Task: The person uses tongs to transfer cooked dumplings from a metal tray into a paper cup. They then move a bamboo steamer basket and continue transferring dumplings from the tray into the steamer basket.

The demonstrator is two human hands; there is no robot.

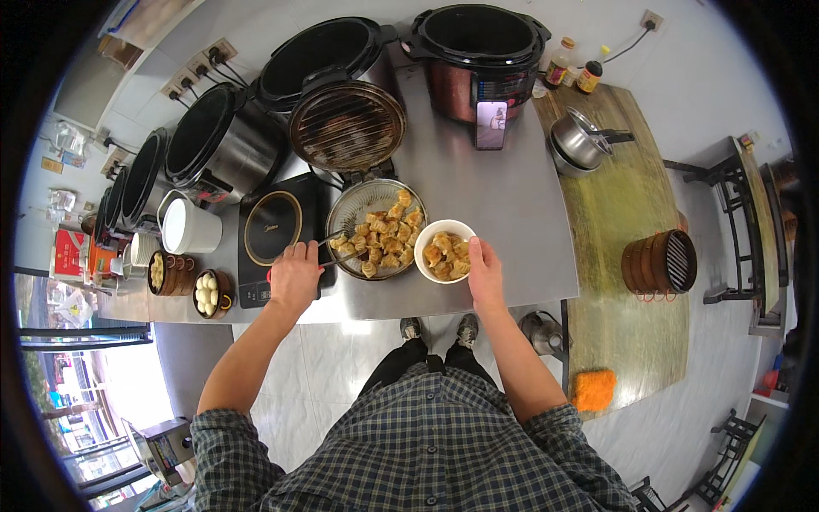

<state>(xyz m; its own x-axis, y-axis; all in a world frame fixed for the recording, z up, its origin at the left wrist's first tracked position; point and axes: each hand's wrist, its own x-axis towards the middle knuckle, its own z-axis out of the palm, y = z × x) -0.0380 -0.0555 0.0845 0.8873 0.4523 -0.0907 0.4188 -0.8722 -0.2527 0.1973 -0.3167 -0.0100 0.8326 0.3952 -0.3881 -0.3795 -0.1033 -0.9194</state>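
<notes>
My left hand (294,275) is closed around a pair of metal tongs (339,259), whose tips reach into a round wire-mesh basket (348,201). Golden-brown fried dumplings (388,242) lie heaped in that basket, mostly toward its right and near side. Just right of it, my right hand (486,275) grips the rim of a white bowl (444,224), thumb on the edge and fingers hidden beneath. Several fried dumplings (445,257) fill the bowl. Behind the basket stands the raised ridged lid (348,128) of a round griddle, browned with grease.
A black induction cooker (275,229) sits left of the basket. Bamboo steamers with buns (206,294) and a white bucket (189,224) stand farther left. Large electric cookers (223,141) line the back, and a phone (490,125) leans on a red cooker (465,85). Metal pots (580,141) rest at right.
</notes>
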